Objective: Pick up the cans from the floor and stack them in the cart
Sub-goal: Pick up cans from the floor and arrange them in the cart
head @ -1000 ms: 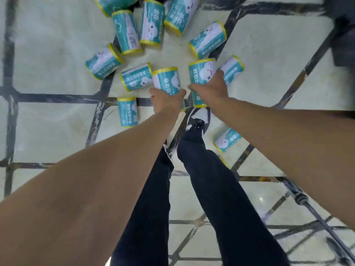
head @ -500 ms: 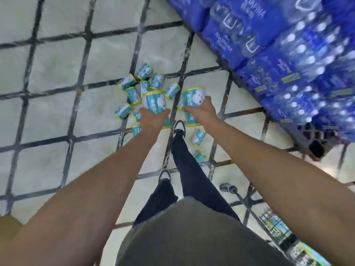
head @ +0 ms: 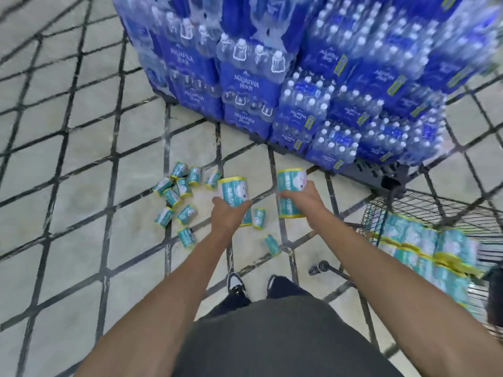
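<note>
While your left hand and right hand each wrap one can mid-body, judge them rigid, light and slick, so grip the sides firmly.

Left hand gripped one teal can, right hand gripped another can; loose cans lay on tiled floor; wire cart at right held stacked cans.

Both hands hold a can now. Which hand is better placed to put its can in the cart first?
Probably the right hand: its can is nearer the cart, which stands on the right. The left hand is farther.
</note>
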